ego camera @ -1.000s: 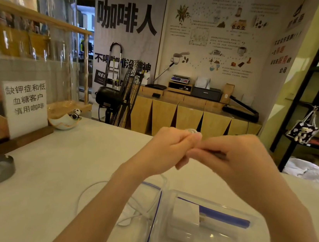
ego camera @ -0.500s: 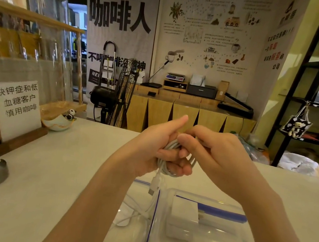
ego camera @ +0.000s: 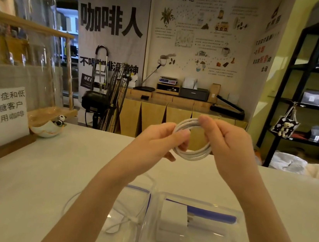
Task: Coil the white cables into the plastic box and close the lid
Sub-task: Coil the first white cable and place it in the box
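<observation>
- Two bare forearms rise from the bottom edge of the view, one on each side.
- No sleeve shows on either arm; both are uncovered from the frame edge up to the wrist.
- The left hand (ego camera: 158, 141) wears no glove, ring or bracelet that can be seen.
- The right hand (ego camera: 230, 146) is likewise bare, with no watch or band at the wrist.
- The fingers (ego camera: 207, 123) are slim, with short, plain nails and no visible polish.
- No marks, tape or plasters show on either arm.
- Nothing of the body above the forearms is in view.
</observation>
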